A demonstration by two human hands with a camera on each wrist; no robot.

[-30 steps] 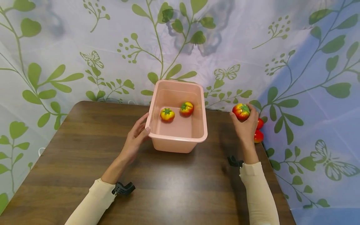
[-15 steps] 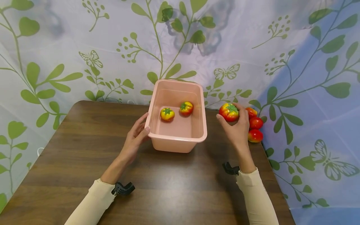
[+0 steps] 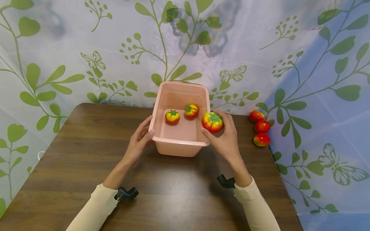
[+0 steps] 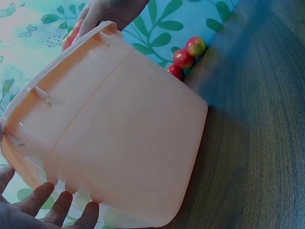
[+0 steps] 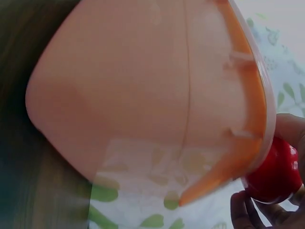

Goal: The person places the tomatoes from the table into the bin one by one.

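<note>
My left hand (image 3: 138,138) holds the left side of a pink plastic tub (image 3: 182,142), thumb at the rim and fingers against the outer wall (image 4: 128,129). On the tub's floor lie two glossy yellow-and-red toy tomatoes, one at left (image 3: 172,117) and one further back (image 3: 191,111). A third toy tomato (image 3: 212,122), green leaves upward, is gripped between the thumb and fingers of my right hand (image 3: 226,138). It overlaps the tub's right rim in the head view. From the right wrist, its red underside (image 5: 274,174) shows beside the rim.
Three red oval fruits with yellowish ends, the middle one (image 3: 262,126) among them, line the right edge of the brown wooden table (image 3: 179,189). A leaf-patterned cloth (image 3: 115,41) hangs behind the table and along its right side.
My right hand has carried the toy tomato leftward from the table's right side to the tub's right rim, uncovering the red fruits. The left hand and tub have stayed put.
</note>
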